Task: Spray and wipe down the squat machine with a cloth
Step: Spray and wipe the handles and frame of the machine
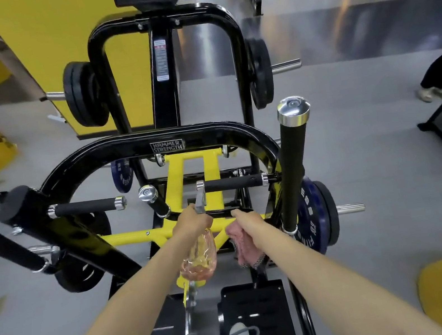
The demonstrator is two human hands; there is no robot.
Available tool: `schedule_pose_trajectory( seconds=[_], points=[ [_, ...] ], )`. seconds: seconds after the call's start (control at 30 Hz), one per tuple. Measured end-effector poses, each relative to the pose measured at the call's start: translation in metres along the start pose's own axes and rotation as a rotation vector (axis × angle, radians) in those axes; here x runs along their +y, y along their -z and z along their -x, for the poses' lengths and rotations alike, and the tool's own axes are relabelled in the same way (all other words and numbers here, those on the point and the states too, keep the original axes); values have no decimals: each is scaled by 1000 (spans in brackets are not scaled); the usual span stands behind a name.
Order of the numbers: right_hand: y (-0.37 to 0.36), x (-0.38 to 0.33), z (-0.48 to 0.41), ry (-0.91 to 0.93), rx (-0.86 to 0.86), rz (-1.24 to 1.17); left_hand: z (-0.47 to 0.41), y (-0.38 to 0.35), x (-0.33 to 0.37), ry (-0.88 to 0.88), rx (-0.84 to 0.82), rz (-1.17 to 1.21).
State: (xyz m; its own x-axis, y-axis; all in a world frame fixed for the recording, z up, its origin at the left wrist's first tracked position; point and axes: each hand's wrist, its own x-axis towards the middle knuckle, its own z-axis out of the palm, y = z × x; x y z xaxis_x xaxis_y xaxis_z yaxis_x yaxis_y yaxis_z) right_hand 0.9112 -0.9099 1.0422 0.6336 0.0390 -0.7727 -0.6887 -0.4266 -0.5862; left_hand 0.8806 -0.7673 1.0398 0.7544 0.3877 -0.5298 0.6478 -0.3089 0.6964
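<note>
Left hand [192, 223] was curled round neck of pink spray bottle [200, 258], nozzle toward squat machine [127, 147], just above yellow crossbar [131, 237]. Right hand [248, 219] was clamped on pink cloth [242, 247]. Cloth hung just right of bottle.

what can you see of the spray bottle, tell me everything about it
The spray bottle is clear plastic with a pinkish tint, its surface glinting, topped by a grey spray head. The left hand grips its neck, so the body hangs tilted down towards the camera while the head points forward at the squat machine's yellow frame. Nothing else touches it; the pink cloth hangs beside it, apart. How full it is cannot be told.
</note>
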Motion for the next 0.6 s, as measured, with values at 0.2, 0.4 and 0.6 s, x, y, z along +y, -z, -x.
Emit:
schedule_pose_trajectory(
  seconds=[0.2, 0.4, 0.6],
  points=[
    [6, -12, 1, 19, -10, -10, 7, 10, 32, -121, -56, -18],
    [15, -17, 1, -46, -18, -172, 18, 20, 135, -405, -102, 107],
    [4, -19, -30, -16, -20, -347, 24, -12, 213, -697, -258, 145]
  ],
)
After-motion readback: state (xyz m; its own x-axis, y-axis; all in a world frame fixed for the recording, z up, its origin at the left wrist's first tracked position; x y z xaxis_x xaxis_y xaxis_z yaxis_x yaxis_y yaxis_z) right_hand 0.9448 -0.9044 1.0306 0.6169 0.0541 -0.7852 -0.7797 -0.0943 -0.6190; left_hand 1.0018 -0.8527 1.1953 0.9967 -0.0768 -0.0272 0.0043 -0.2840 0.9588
